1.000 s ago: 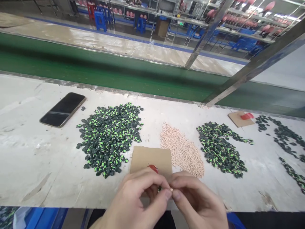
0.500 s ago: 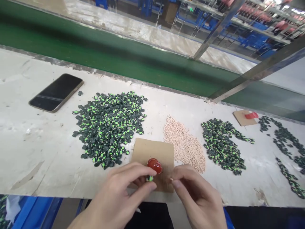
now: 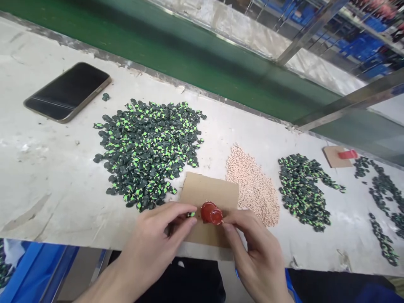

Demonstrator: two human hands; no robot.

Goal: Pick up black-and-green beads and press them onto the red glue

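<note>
My left hand point(image 3: 158, 242) pinches a small black-and-green piece point(image 3: 191, 214) between thumb and forefinger, just left of a red, glossy round dab or shallow dish point(image 3: 208, 211). The red thing lies on a square of brown cardboard point(image 3: 211, 187). On the other side, my right hand point(image 3: 257, 248) has its thumb and forefinger pressed together at the red thing's right edge. A tiny pinkish bit seems to be at its fingertips, mostly hidden. A heap of small pale-pink beads point(image 3: 251, 185) lies right of the cardboard.
A large heap of black-and-green pieces point(image 3: 148, 151) lies on the left, a smaller heap point(image 3: 301, 189) on the right. A phone point(image 3: 67, 90) rests at the upper left. Farther right is another cardboard point(image 3: 331, 158) with a red item point(image 3: 348, 154). A green belt point(image 3: 176, 54) runs behind the table.
My right hand has brought its fingertips left to the red thing's edge. My left hand still pinches the piece, now slightly farther from the red thing. The camera view has tilted and shifted.
</note>
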